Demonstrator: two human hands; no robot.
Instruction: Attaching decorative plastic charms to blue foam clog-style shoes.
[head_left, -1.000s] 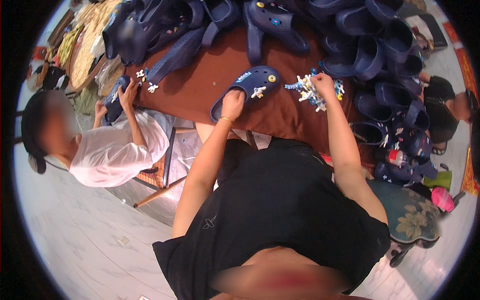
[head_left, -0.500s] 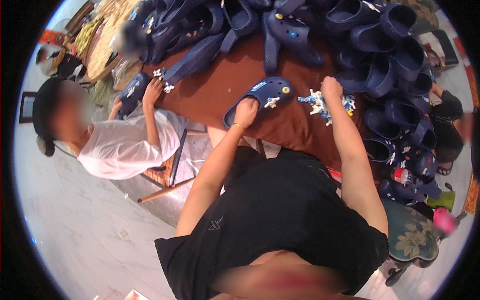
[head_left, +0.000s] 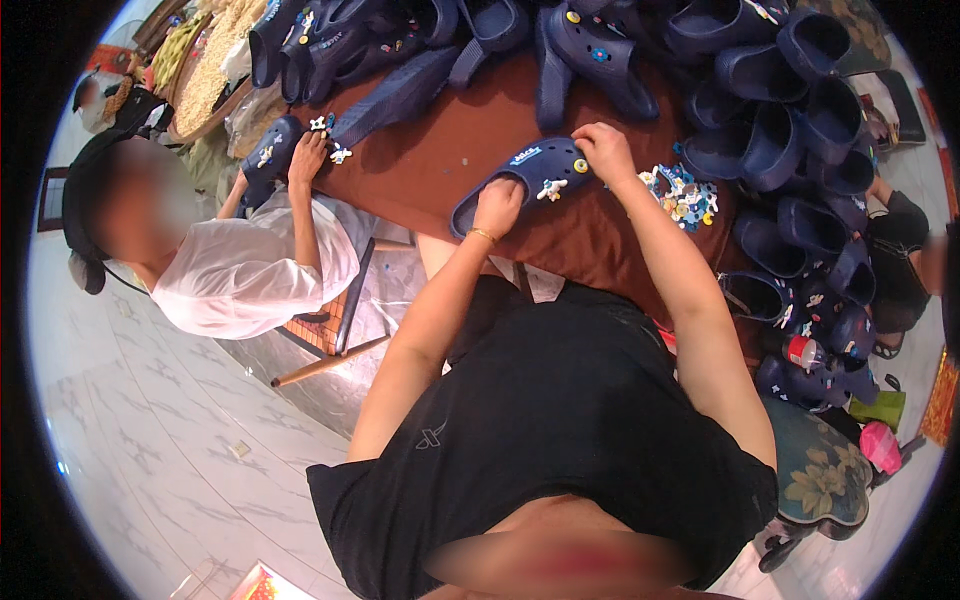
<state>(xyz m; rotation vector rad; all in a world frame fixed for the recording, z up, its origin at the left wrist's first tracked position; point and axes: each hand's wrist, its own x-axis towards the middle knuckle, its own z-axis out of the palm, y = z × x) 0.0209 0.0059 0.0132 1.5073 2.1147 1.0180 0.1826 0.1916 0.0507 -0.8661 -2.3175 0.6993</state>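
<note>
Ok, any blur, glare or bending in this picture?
Head view throughout: the left hand, right hand and held navy clog look fairly sharp; the pale floor glares near the wooden chair; edges bend toward the rim; blur covers the white-shirted co-worker's face.

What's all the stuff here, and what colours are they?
Held clog: one, dark blue, table's near side
Charm pile: one, multicoloured, right of held clog
Loose charms: few, multicoloured, left
Other clogs: many, dark blue, table's edges
Tablecloth: one, brown, centre
Person: one, white top, left
Second person: one, dark clothes, right
Wooden chair: one, brown, left
Bottle: one, clear and red, right
Flowered seat: one, green, lower right
Pink item: one, pink, right
Own shirt: one, black, bottom centre
Left hand: one, bare, gripping held clog
Right hand: one, bare, at held clog's toe
</note>
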